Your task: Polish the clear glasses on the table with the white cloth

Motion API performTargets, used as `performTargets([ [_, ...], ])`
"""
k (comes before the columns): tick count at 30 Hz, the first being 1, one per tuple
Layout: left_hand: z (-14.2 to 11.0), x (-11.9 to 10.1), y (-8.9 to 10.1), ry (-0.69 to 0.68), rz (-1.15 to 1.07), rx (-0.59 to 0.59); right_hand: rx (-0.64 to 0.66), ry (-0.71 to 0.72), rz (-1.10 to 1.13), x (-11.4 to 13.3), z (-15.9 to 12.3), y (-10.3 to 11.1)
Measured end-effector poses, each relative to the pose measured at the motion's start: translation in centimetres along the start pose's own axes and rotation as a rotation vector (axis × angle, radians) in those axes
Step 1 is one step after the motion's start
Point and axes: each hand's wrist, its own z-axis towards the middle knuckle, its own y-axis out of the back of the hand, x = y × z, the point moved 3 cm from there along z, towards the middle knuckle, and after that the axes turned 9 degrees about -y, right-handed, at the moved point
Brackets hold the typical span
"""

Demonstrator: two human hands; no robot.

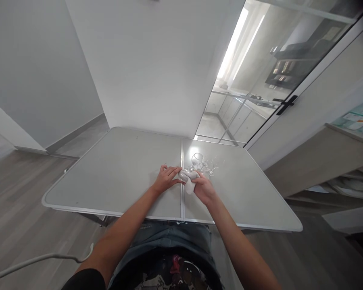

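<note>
Pale table (109,173); glossy transparent pieces (203,165) on its right half

Short black sleeve (86,280) on the left arm, forearm bare below it. Dark shirt (160,254), busy print in greys and whites (plus a red patch (175,264) near the middle; rest too dark to read). Jeans (169,235) blue denim, faded, creased. Left hand (167,178) and right hand (205,190) bare. Pale curved cable (42,257) by the left arm, can't tell if attached.

Object (190,187) between hands (167,178) (204,189), wall (157,72) behind table (115,173)
</note>
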Motion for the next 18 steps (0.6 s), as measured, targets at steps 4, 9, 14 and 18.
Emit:
performTargets([
  [4, 0.0, 0.0, 0.0, 0.014, 0.02, 0.028, 0.006, 0.031, -0.083, -0.3, 0.2, 0.1],
  [9, -0.1, 0.1, -0.1, -0.007, 0.013, 0.038, 0.061, 0.276, -0.804, -0.1, -0.1, 1.1],
  [14, -0.4, 0.4, -0.3, 0.0, -0.025, 0.044, 0.166, 0.463, -1.296, 0.7, -0.3, 1.6],
  [18, -0.4, 0.5, -0.3, 0.023, -0.013, 0.054, 0.219, 0.504, -1.313, 1.0, 0.2, 1.5],
])
